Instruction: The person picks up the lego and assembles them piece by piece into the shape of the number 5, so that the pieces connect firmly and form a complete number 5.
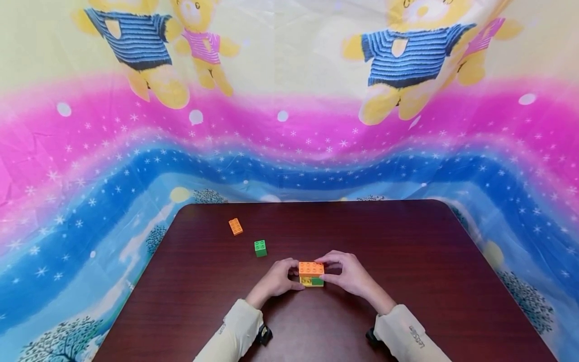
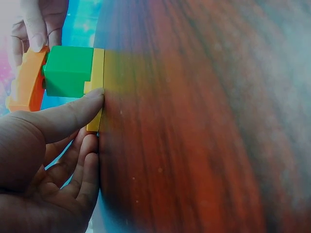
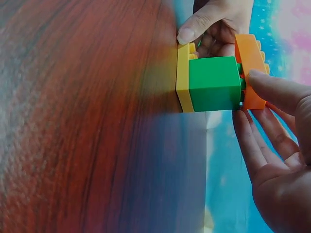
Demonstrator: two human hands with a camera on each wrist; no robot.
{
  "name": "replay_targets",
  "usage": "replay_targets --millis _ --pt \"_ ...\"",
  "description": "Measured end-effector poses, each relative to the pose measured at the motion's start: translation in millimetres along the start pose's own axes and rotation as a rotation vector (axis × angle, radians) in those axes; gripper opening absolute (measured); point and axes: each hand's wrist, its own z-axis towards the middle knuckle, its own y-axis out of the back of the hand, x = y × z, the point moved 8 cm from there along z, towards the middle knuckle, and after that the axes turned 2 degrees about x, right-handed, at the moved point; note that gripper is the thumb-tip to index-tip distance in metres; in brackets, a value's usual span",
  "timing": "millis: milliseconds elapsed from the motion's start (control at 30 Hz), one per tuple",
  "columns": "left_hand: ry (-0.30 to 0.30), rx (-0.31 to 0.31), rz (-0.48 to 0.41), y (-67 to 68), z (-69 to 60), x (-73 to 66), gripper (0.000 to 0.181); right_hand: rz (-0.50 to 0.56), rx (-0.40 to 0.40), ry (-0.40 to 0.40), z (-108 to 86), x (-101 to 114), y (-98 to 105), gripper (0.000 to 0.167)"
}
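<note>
A small stack of toy building bricks stands on the table between my hands. Its base is a thin yellow plate [image 2: 98,68], and a green block [image 3: 214,82] sits on one end of it. Over the green block lies a flat orange brick [image 1: 311,268], slightly tilted, with green studs showing in a gap beneath it. My left hand [image 1: 277,278] pinches the yellow plate at its free end, thumb on top. The orange brick is held between thumb and fingers of my right hand [image 1: 346,274]. In the left wrist view, the lower end of the yellow plate is partly behind my thumb.
Farther back on the dark wooden table [image 1: 384,231] lie a loose green block [image 1: 260,248] and, to its left, a flat orange brick [image 1: 235,226]. A printed curtain [image 1: 280,136] with bears hangs behind the table and around its sides.
</note>
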Motion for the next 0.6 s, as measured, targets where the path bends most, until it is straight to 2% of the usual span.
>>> replay_targets --millis 600 --pt "-0.008 0.003 0.019 0.4 0.1 -0.7 0.029 -0.058 -0.005 -0.026 0.7 -0.8 -1.3 0.042"
